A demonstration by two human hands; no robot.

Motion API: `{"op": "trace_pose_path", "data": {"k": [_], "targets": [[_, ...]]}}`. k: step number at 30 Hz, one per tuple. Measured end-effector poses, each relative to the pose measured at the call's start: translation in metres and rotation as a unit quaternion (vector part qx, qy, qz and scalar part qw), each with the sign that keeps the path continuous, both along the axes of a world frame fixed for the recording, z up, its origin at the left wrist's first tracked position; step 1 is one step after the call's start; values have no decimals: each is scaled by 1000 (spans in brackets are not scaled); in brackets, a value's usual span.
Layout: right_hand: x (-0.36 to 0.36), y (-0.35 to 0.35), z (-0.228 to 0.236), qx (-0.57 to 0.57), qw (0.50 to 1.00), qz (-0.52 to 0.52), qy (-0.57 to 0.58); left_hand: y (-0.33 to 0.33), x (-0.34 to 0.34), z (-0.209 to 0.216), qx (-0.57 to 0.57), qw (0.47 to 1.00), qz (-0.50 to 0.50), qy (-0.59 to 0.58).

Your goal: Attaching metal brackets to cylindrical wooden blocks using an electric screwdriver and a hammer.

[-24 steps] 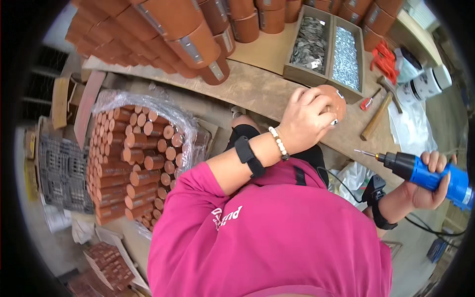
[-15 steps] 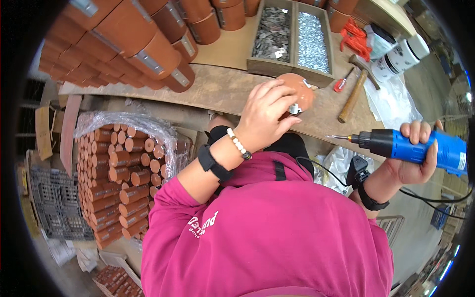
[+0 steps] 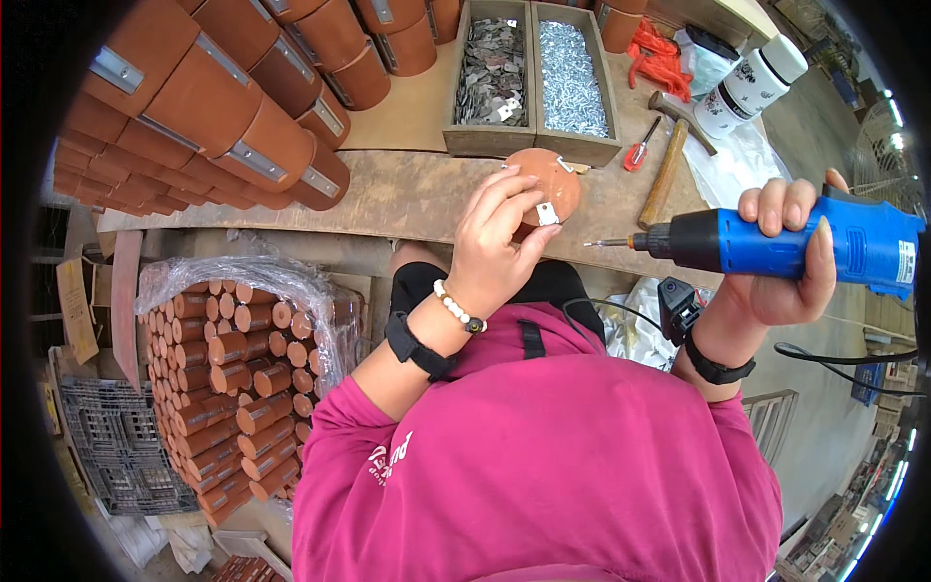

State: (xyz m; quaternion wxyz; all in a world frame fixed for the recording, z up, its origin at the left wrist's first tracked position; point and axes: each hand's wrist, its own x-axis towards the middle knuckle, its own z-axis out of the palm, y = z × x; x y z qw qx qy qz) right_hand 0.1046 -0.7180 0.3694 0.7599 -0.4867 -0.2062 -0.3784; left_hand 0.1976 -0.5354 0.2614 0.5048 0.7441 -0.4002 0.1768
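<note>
At the bench's near edge stands a terracotta-coloured cylinder (image 3: 560,184) with its round end up and a small metal piece at its far rim. My left hand (image 3: 497,230) rests over its left side, thumb and index finger closed about a small pale metal plate (image 3: 546,213) at the near rim. My right hand (image 3: 790,247) is wrapped round a blue electric screwdriver (image 3: 747,241). Its thin bit points left, a short way right of the cylinder and apart from it.
Behind the cylinder, a divided wooden box (image 3: 572,145) holds metal plates and screws. To its right lie a red-handled screwdriver (image 3: 635,155), a hammer (image 3: 663,173) and a white bottle (image 3: 737,102). Stacked terracotta pots (image 3: 262,145) fill the left; more cylinders (image 3: 233,378) lie below in plastic wrap.
The electric screwdriver has moved left, its bit closer to the cylinder. My left hand stays at the cylinder, and the metal plate now shows flatter and more fully. The whole view has shifted slightly.
</note>
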Motion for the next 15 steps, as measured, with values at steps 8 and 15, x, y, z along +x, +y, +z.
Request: {"op": "trace_pose_path", "data": {"k": [8, 15], "targets": [[23, 22, 2, -68, 998, -15, -8, 1, 0, 0, 6, 1000, -21, -6], [37, 35, 2, -120, 990, -55, 44, -1, 1, -2, -13, 1000, -18, 7]]}}
